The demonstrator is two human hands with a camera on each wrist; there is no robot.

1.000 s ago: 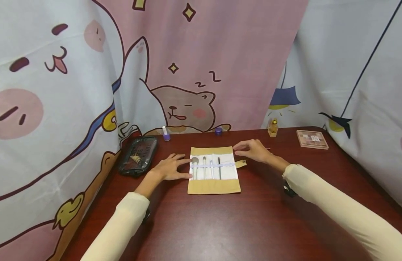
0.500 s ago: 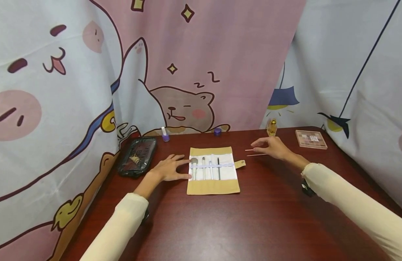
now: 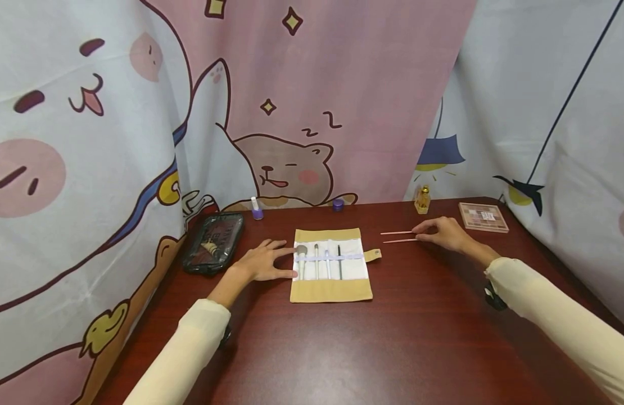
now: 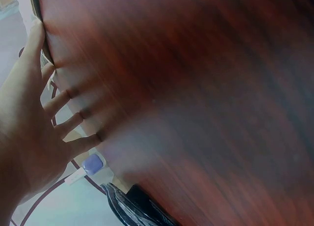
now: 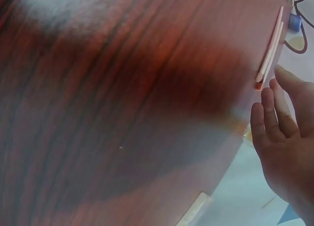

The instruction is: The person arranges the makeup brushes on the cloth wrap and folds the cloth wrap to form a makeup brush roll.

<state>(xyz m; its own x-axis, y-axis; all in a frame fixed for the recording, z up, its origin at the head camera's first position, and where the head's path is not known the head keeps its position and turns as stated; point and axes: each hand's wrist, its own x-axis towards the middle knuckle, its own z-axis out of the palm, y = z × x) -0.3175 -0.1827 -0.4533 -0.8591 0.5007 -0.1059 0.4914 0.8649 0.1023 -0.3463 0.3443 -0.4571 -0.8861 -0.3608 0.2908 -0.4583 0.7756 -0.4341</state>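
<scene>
My left hand [image 3: 261, 262] lies with spread fingers at the left edge of an unfolded tan-and-white brush roll [image 3: 332, 290]; its thumb and index finger touch that edge. Several makeup tools stand in the roll under a lilac band, among them a fluffy brush [image 3: 302, 251] and a dark slim stick [image 3: 339, 261]. My right hand [image 3: 446, 234] is over the table at the right end of two slim pink sticks [image 3: 398, 241], thumb and fingers apart. In the right wrist view the sticks [image 5: 271, 51] lie side by side with reddish near ends, just beyond the fingertips.
A black clear-topped pouch [image 3: 214, 243] lies at the left. Along the back stand a purple nail polish bottle [image 3: 257, 209], a small purple jar [image 3: 338, 205] and a gold perfume bottle [image 3: 422, 201]. A makeup palette [image 3: 483, 217] lies at the far right.
My right hand has moved right from the roll's upper right corner, past the pink sticks to their right end, leaving more of them visible. My left hand has stayed put.
</scene>
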